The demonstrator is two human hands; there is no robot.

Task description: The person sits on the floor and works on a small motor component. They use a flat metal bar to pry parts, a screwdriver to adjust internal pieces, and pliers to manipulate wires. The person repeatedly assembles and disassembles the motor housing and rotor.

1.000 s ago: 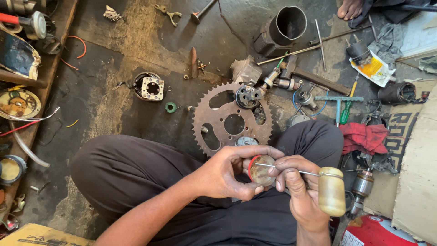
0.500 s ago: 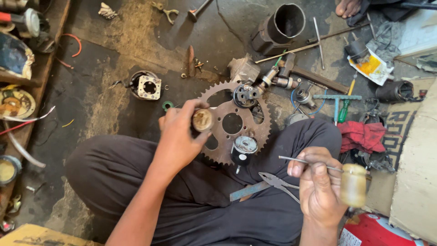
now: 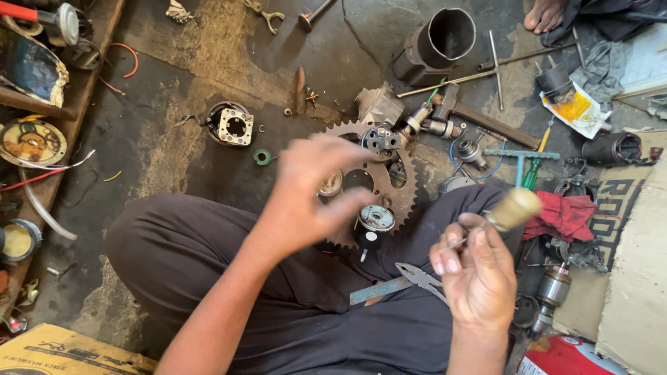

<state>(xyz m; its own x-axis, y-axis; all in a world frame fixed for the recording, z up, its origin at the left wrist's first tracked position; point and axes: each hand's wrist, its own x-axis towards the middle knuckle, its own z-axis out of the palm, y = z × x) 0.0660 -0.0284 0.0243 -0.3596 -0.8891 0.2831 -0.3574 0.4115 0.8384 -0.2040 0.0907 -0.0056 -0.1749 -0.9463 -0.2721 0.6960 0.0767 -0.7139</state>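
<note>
**Left hand open over sprocket, right gripping wooden-handled tool**

Left hand (image 3: 313,191): motion-blurred, fingers spread, empty, palm down. It hovers over the left part of the large toothed sprocket (image 3: 406,180) lying flat on the floor (image 3: 174,160). Contact with the sprocket: can't tell, too blurred.

Right hand (image 3: 472,271): closed around a thin metal shaft, thumb and fingers pinching it. The tool's pale wooden handle (image 3: 513,208) sticks out up and right of the fingers. Hand sits above the right thigh, well apart from the left hand.

Small round brass-coloured part (image 3: 331,183): lies at the sprocket's inner opening, just beside the left hand's fingers, partly hidden by them.

Small cylindrical motor-like part (image 3: 372,226) with silver end cap: at the lower edge of the sprocket, between the two hands, touching the dark trouser leg.

Pliers (image 3: 417,278) with blue-grey handles: lying on the lap, just left of the right hand.

Around: dark metal cylinder sleeve (image 3: 438,42) top centre, green ring (image 3: 262,157) left of the sprocket, round housing with square plate (image 3: 233,125) further left, red rag (image 3: 566,215) and green T-handle tool (image 3: 522,163) on the right. Another person's bare foot (image 3: 545,14) at top right.
</note>
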